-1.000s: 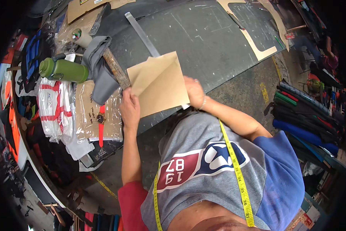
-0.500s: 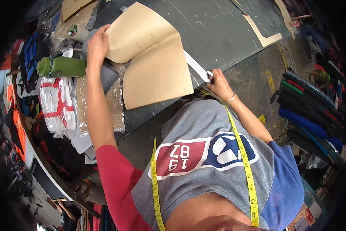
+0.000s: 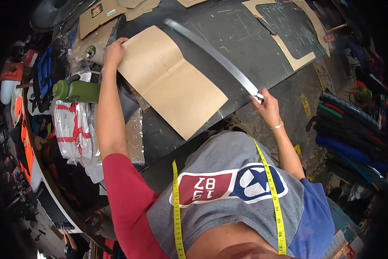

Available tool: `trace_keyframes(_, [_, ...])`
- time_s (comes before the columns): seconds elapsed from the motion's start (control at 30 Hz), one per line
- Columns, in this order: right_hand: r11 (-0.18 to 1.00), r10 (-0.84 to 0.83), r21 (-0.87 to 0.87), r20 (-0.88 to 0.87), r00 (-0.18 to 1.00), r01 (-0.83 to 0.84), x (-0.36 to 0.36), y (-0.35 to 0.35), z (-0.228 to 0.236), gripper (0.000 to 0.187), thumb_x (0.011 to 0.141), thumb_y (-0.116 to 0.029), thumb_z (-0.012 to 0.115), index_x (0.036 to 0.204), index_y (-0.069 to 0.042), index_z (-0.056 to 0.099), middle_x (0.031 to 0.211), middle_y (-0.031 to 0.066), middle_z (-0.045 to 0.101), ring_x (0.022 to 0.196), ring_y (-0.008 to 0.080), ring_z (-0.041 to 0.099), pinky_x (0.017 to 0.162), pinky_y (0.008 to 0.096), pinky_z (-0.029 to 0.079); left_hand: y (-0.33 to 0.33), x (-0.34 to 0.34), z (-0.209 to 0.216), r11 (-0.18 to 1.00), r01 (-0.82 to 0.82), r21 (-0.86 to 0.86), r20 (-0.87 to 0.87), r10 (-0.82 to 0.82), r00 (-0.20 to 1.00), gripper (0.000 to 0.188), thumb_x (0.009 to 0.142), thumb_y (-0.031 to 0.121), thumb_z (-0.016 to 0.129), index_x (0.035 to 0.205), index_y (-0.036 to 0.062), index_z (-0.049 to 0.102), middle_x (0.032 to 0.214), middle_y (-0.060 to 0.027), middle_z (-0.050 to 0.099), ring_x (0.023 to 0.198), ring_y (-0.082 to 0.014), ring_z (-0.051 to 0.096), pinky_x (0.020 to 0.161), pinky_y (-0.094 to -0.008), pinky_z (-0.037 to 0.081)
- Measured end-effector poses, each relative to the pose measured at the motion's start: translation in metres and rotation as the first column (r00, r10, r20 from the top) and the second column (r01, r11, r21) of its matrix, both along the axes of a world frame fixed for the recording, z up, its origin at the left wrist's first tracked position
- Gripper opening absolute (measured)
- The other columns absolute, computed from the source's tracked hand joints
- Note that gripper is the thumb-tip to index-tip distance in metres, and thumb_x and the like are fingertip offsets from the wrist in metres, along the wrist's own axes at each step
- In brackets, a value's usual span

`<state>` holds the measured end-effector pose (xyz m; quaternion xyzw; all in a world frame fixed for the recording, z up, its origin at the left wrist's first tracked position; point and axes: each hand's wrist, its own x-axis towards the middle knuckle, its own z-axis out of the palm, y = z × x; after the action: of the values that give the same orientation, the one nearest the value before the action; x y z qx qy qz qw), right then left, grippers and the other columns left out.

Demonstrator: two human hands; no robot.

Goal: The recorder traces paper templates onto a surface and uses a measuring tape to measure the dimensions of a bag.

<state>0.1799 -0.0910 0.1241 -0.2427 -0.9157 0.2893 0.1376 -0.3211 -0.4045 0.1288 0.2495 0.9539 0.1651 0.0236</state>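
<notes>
On the dark table lies a creased sheet of brown card [image 3: 187, 95], its two halves spread flat along a fold. My left hand [image 3: 113, 53] grips its far left edge, fingers curled over the border. Out to the right, my right hand [image 3: 269, 108] is closed on the near end of a long metal ruler [image 3: 219, 56]. The ruler slants away over the table, apart from the sheet, and its far end is blurred. A small white piece shows at the right fingers; what it is I cannot tell.
A green bottle [image 3: 79, 92] and plastic-wrapped white and red clothing [image 3: 72, 129] are by my left forearm. Brown card cut-outs [image 3: 291, 56] lie at the table's far right. Dark stacked material [image 3: 347, 129] stands beyond the floor. A yellow measuring tape [image 3: 275, 198] hangs over my shirt.
The sheet has come down from a raised, bent position to lie flatter. My right hand has drawn the ruler out from beneath it and swung it to the right.
</notes>
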Motion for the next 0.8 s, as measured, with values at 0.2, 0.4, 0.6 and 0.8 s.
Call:
trace_keyframes(0.2, [0.995,-0.094,-0.046,-0.123,0.988,0.089,0.003,-0.028,-0.010,0.038,0.082,-0.018,0.082,0.080,-0.005,0.046,0.064,0.0079,0.052,0.054,0.0157,0.050,0.052,0.0315,0.044,0.016,0.000,-0.030,0.985,-0.049,-0.168,-0.052,0.041,0.998,0.043,0.093,0.014,0.045,0.128,0.0299,0.066,0.121,-0.0127,0.070,0.116,-0.0344,0.064,0.100,-0.0535,0.044])
trace_keyframes(0.4, [0.965,-0.035,-0.260,0.049,0.998,0.047,-0.022,-0.079,-0.005,0.038,0.083,-0.027,0.081,0.086,-0.004,0.050,0.064,0.0130,0.056,0.055,0.0263,0.057,0.055,0.0375,0.047,0.015,-0.004,-0.062,0.972,-0.112,-0.206,-0.088,0.095,0.992,0.040,0.096,0.020,0.047,0.131,0.0285,0.063,0.126,-0.0097,0.068,0.121,-0.0325,0.061,0.105,-0.0550,0.039])
trace_keyframes(0.6, [0.939,0.249,-0.283,0.171,0.953,-0.194,-0.039,-0.070,-0.014,0.042,0.087,-0.037,0.076,0.093,0.000,0.056,0.082,0.0180,0.060,0.076,0.0317,0.060,0.070,0.0407,0.049,0.013,0.043,-0.061,0.985,-0.125,0.116,-0.408,0.162,0.899,0.041,0.093,0.029,0.063,0.133,0.0191,0.061,0.134,-0.0116,0.059,0.128,-0.0332,0.052,0.105,-0.0553,0.038])
trace_keyframes(0.8, [0.942,0.152,-0.327,0.225,0.962,-0.073,-0.071,-0.040,-0.044,0.039,0.086,-0.033,0.076,0.085,-0.002,0.052,0.076,0.0148,0.059,0.072,0.0274,0.059,0.069,0.0386,0.048,-0.006,0.174,-0.061,0.969,-0.207,0.131,-0.268,0.236,0.934,0.060,0.082,0.043,0.075,0.132,0.0132,0.062,0.132,-0.0199,0.058,0.125,-0.0365,0.053,0.106,-0.0509,0.040])
